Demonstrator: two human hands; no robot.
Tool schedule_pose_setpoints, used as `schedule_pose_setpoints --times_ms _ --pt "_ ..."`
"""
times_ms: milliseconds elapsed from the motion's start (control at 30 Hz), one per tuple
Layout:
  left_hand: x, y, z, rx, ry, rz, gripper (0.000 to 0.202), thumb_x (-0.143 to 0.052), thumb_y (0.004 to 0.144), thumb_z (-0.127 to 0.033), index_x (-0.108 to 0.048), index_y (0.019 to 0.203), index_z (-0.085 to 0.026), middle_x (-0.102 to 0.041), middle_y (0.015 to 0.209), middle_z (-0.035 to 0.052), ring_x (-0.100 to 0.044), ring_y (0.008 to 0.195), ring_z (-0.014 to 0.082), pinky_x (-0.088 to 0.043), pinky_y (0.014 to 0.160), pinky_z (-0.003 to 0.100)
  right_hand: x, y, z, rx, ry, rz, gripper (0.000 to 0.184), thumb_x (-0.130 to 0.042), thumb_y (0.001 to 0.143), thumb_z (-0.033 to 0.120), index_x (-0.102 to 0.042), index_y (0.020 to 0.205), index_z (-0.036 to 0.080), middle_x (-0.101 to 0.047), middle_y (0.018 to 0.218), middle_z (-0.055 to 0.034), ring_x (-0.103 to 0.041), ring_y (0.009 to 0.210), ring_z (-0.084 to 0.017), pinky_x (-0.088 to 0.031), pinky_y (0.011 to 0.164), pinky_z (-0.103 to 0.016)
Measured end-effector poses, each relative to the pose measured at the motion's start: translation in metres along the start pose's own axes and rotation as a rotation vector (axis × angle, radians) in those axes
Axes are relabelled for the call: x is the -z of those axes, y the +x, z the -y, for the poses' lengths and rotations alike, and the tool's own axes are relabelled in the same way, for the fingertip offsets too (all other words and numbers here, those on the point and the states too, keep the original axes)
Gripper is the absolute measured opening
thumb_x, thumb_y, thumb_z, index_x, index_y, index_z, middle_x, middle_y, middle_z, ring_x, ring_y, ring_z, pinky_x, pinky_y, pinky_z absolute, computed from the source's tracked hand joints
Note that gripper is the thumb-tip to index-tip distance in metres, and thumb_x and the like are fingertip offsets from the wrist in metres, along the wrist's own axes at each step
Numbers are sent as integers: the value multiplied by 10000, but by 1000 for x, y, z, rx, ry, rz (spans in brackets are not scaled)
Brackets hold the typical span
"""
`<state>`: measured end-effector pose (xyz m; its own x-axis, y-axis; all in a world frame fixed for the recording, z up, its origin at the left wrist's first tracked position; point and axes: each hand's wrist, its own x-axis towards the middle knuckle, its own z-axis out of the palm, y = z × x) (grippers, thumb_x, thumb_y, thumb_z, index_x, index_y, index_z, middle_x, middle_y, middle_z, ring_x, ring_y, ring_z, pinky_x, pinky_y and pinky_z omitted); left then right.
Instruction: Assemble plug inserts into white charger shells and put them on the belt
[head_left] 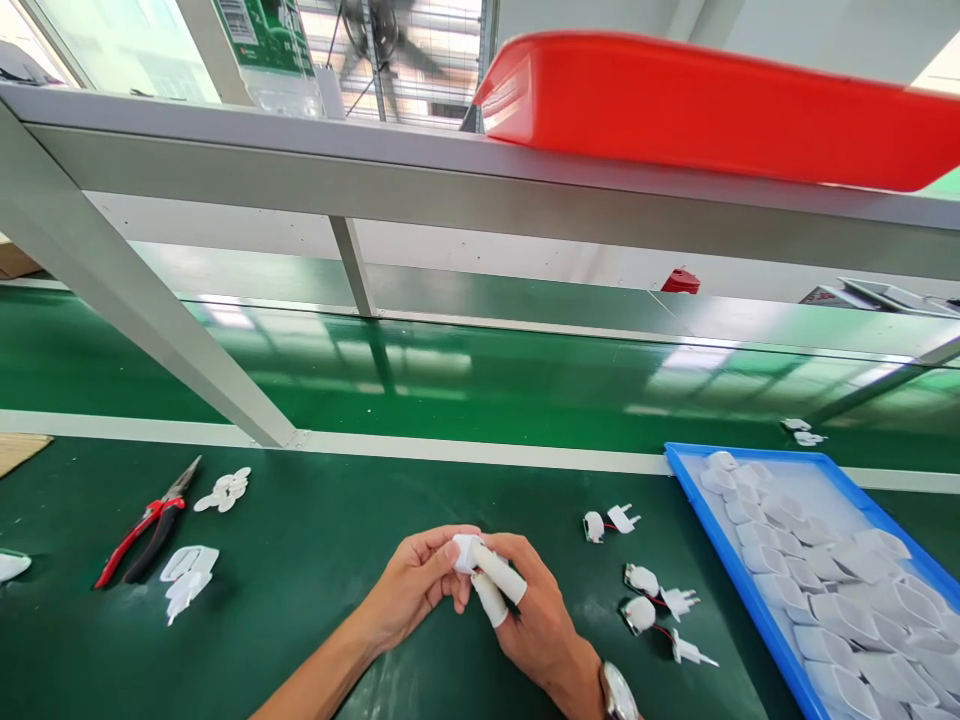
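My left hand pinches a small white plastic housing between thumb and fingers, above the green table. My right hand meets it from the other side, fingertips closed against the same piece. White covers sleeve two of the right fingers; a watch is on that wrist. The fingers partly hide the housing. Right of my hands lie several white two-pin plug pieces, joined by red wires to small rounded white parts.
A blue-rimmed tray of white shells stands at right. Red-and-black pliers, flat white ovals and white pieces lie left. A metal frame crosses above, bearing a red bin and a bottle.
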<state>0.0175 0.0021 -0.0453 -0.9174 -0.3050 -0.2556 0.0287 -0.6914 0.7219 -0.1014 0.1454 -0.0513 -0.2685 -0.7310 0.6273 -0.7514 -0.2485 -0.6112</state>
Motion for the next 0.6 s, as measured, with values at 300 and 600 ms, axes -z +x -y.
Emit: schedule_pose_setpoints --times_ms 300,600 --pt "-1 4 11 5 65 -14 474 -766 864 -503 -762 1100 -91 -658 659 48 -600 537 110 -529 534 232 3 1 -4 54 -130 56 478 -487 943 45 -542 1396 187 -641 1156 -138 -618 971 -238 -585 790 -406" --pt "23 -1 10 -619 1024 46 454 -617 973 -260 -558 1422 -286 -613 1384 126 -684 1118 249 -610 944 395 4 3 -6 -18 -103 -3 438 -570 942 45 -531 1343 216 -691 1125 -95 -634 975 -212 -580 829 -376"
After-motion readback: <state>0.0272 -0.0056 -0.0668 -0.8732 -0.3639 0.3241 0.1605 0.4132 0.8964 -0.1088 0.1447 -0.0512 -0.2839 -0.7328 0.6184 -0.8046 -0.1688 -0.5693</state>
